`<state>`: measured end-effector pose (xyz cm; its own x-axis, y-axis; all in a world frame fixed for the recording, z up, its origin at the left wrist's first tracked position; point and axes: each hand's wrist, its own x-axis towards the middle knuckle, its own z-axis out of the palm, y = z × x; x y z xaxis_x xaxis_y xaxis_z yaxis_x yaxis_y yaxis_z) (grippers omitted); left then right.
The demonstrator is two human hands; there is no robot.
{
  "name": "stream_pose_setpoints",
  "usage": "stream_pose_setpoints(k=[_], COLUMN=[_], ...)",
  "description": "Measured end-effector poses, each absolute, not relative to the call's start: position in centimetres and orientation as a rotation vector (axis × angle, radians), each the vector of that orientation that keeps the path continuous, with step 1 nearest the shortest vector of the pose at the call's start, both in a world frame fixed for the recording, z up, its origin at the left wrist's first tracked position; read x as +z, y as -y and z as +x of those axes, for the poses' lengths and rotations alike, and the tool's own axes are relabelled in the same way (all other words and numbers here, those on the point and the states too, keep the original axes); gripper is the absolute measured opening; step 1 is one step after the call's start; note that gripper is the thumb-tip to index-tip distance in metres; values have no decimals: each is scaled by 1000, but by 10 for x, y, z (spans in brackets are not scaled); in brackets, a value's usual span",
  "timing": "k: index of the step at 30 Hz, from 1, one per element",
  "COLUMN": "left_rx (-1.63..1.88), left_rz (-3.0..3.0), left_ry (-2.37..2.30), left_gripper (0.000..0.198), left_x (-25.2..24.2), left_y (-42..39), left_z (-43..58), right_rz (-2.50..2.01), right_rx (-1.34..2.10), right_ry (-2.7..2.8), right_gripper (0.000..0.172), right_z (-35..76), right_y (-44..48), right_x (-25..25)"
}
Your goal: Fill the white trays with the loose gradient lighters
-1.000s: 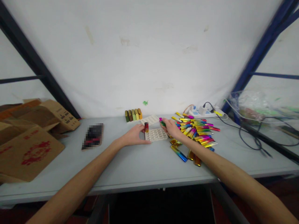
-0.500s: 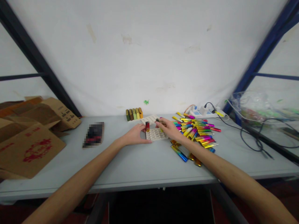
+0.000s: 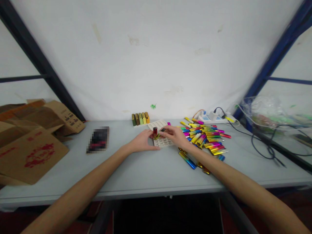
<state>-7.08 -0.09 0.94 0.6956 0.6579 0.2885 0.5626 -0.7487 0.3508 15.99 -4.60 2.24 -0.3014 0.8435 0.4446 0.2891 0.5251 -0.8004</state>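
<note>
A white tray with rows of round holes lies on the table between my hands. A red cylinder stands upright at its left corner. My left hand rests at that corner, thumb and fingers apart around the tray's edge. Over the tray, my right hand pinches a dark-ended, yellowish cylinder, held tilted close to the red one. Behind lies a second white tray. To the right of my right hand, many shiny coloured cylinders are piled loosely.
Upright cylinders in rows stand near the wall. At the left are a cardboard box and a pixelated dark item. A power strip, black cables and a plastic bag are at the right.
My right hand has moved slightly left, bringing its cylinder closer to the red one. My left hand stays at the tray's left corner.
</note>
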Motion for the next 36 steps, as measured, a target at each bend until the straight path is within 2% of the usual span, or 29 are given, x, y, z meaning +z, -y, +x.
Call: stream_pose_setpoints(k=[6,11,20,26,29,32,36], left_rx=[615,623,604,596,568,565,578], left_rz=[2665,2650,2650,2647,2657,2639,2608], left_ry=[-964,-963,-1019,-1001,-1015,-1011,-1007], left_gripper=[66,66,62,65,70,73,70], left_x=[11,11,15,16,14,13,16], left_y=[2,2,4,5,3,1,0], left_z=[-70,-69,-67,-67,-69,-70,-71], right_rz=[-1054,-1258,-1498,-1395,-1365,-1549,-1810], right_rx=[343,86,-26,-144,-103,-168,-307], right_ry=[2091,2197,2285,2501,2502,2406,2332], right_gripper=[18,24,38,34,42,49,41], right_z=[152,142,126,133,146,166,203], right_y=[51,46,45,45,41,37,30], right_x=[28,25,29,31,35,40,43])
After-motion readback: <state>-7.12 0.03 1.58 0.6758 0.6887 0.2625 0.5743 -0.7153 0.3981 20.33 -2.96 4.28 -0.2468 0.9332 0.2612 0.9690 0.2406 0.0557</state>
